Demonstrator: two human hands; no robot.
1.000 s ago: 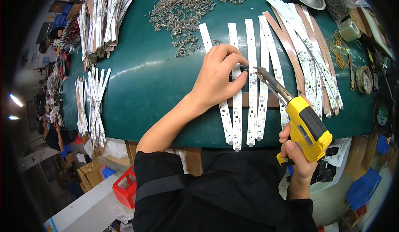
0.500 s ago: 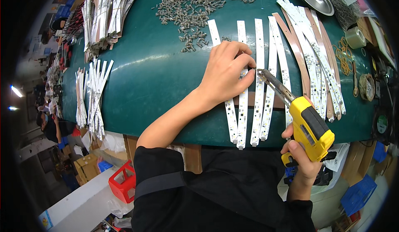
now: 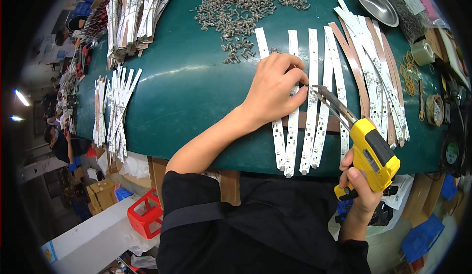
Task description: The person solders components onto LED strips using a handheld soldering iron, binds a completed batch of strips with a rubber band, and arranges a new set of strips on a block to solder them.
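Observation:
My right hand [image 3: 363, 188] is wrapped round the grip of a yellow and black soldering gun [image 3: 373, 153]. Its dark barrel slants up to the left, and the tip comes down on a white LED circuit strip [image 3: 309, 126]. Just left of that tip, my left hand [image 3: 278, 85] pinches thumb and forefinger together over the same strip. A tiny dark bit shows at the fingertips, too small to name. Several more LED strips, such as this white strip [image 3: 291, 146], lie side by side, partly under my left hand, across a flat brown bar [image 3: 328, 122].
Small metal parts [image 3: 241, 8] are heaped at the back of the green table [image 3: 196, 102]. Bundled strips [image 3: 132, 16] and a smaller pile [image 3: 118, 112] lie left. At right are overlapping strips [image 3: 376, 77], a steel bowl [image 3: 377, 6], a tape roll [image 3: 423, 53] and rubber bands [image 3: 408, 72].
The whole view has shifted slightly. My hands keep their places over the same strip, with the soldering gun tip a touch farther right of my left fingertips.

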